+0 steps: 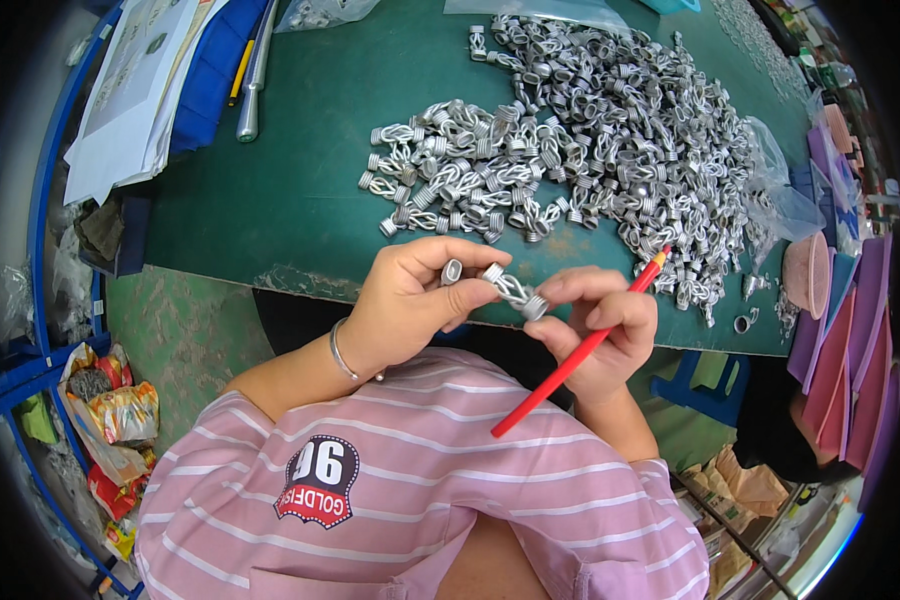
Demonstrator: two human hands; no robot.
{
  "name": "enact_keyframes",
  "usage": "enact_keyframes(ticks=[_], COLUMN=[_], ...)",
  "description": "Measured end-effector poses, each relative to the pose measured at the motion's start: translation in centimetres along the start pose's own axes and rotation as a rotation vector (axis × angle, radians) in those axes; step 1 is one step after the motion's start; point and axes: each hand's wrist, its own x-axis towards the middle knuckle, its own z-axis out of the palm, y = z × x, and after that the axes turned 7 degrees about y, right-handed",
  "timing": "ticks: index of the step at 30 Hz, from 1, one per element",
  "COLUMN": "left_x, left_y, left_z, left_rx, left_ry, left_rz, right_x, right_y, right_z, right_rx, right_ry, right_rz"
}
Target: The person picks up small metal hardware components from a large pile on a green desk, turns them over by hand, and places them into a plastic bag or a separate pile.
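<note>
The left hand (405, 300) pinches a small silver ring (451, 271) and one end of a twisted metal spring fitting (513, 292) between thumb and fingers, just above the near edge of the green surface (290, 190). The right hand (602, 335) grips the fitting's other end with its fingertips while closed around a red pencil (575, 360) that slants across the palm. A bracelet (341, 352) circles the left wrist. Beyond the hands, a large heap of matching silver fittings (610, 140) spreads over the surface; papers (135, 85) lie at far left.
</note>
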Motion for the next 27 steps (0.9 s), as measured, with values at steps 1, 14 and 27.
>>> enact_keyframes(ticks=[1, 14, 27], left_x=[0.1, 0.2, 0.1], left_y=[-0.2, -0.2, -0.2], left_z=[-0.2, 0.1, 0.6], left_rx=[-0.134, -0.288, 0.039], left_ry=[-0.031, 0.006, 0.086], left_rz=[-0.104, -0.248, -0.052], right_x=[0.2, 3.3, 0.9], right_y=[-0.3, 2.4, 0.4], right_z=[0.1, -1.0, -0.4], right_rx=[-0.022, -0.788, 0.359], right_ry=[-0.027, -0.087, 0.116], right_rz=[-0.034, -0.004, 0.64])
